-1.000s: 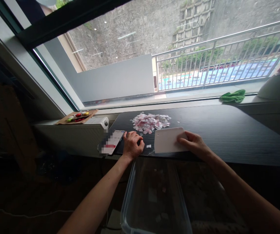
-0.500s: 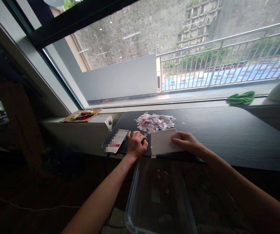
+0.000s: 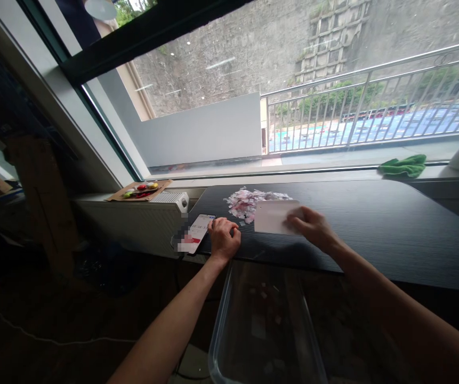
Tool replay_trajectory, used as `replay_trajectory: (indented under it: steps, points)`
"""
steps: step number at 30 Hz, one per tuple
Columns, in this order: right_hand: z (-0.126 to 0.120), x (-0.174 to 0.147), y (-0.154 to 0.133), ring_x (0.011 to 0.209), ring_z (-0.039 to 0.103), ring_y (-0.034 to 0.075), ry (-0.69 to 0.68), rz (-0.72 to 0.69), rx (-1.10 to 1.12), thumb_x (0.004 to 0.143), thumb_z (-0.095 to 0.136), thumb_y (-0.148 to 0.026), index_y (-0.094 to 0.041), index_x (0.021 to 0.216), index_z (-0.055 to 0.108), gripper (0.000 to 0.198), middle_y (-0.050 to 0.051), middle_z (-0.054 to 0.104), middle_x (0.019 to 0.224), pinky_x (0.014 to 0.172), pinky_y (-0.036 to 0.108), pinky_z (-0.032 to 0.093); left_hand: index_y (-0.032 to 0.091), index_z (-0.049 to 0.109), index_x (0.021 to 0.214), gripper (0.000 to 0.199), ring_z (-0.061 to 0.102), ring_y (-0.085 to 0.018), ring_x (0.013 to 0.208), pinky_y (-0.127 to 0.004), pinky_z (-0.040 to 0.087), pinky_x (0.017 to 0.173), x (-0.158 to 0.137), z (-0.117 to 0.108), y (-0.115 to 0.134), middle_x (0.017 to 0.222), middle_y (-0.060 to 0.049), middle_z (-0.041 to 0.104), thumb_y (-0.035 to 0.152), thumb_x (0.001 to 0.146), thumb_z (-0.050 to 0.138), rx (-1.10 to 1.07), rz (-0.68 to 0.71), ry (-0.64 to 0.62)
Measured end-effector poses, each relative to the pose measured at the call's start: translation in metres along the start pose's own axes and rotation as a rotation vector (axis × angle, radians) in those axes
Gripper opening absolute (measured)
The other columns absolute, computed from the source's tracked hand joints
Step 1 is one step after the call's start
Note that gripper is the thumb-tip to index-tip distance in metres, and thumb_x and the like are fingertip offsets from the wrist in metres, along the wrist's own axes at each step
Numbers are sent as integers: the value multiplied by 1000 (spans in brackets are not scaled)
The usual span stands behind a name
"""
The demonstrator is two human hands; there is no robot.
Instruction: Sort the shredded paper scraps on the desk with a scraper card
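Note:
My right hand (image 3: pixel 313 228) grips the right end of a flat white scraper (image 3: pixel 273 217), a stiff rectangular sheet with a rounded corner. It is held up above the dark table, in front of a heap of torn pinkish-white paper scraps (image 3: pixel 243 204), and hides part of the heap. Motion smears my right fingers a little. My left hand (image 3: pixel 224 237) rests on the table's near left edge with its fingers curled and nothing visible in them. Right beside it on the left lies a phone (image 3: pixel 202 228) with a lit timer screen. Below the table edge stands a clear plastic bin (image 3: pixel 218 333) with several scraps inside.
The black table (image 3: pixel 357 218) runs along the window. A radiator (image 3: pixel 133 218) stands left of it, with a cardboard piece (image 3: pixel 117 196) and small colourful items on top. A green cloth (image 3: pixel 403 166) lies on the sill. A white cable (image 3: pixel 65 342) crosses the dark floor.
My right hand has lifted the scraper from the near table edge, up and slightly away toward the paper heap. My left hand stays almost in place. The view has shifted slightly.

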State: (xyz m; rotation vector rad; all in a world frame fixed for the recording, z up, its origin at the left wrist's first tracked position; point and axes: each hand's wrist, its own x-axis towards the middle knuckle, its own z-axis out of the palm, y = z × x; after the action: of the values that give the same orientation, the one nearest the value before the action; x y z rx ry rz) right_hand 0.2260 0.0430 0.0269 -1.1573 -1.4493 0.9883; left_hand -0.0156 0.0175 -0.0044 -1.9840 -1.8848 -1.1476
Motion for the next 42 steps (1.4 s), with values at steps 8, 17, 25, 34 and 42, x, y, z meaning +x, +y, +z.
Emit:
replay_trajectory:
  steps: [8, 17, 25, 34, 42]
  points:
    - [35, 24, -11, 73, 68, 22, -81, -196, -246, 76, 59, -29, -23, 78, 63, 7, 4, 73, 75, 69, 36, 52, 22, 67, 73, 15, 55, -29, 108, -55, 29, 106, 0, 0, -1, 89, -6, 68, 15, 74, 53, 13, 12, -26]
    - [-45, 5, -27, 71, 70, 22, 29, -161, -423, 78, 58, -29, -21, 84, 65, 13, 6, 75, 77, 67, 35, 52, 23, 67, 80, 16, 52, -26, 115, -58, 16, 114, -4, -5, 11, 92, -6, 67, 17, 79, 52, 114, 200, -144]
    - [2, 14, -38, 71, 69, 21, -76, -254, -599, 80, 54, -20, -20, 83, 64, 11, 5, 75, 79, 65, 30, 49, 27, 61, 119, 34, 43, -30, 126, -67, 19, 110, 14, -11, 18, 127, -10, 57, 34, 86, 51, 249, 58, -479]
    - [-36, 2, -36, 73, 68, 21, 36, -194, -529, 80, 55, -26, -20, 86, 65, 13, 5, 75, 79, 67, 31, 49, 23, 61, 115, 32, 45, -27, 126, -64, 16, 113, 14, -7, 43, 126, -9, 59, 33, 87, 51, 121, 243, -533]
    - [-40, -6, -34, 63, 64, 19, 17, -157, -633, 76, 56, -26, -20, 76, 64, 10, 3, 72, 70, 60, 29, 46, 26, 61, 115, 30, 43, -26, 128, -65, 14, 113, 7, -21, 41, 126, -5, 62, 30, 87, 53, -1, 361, -658]
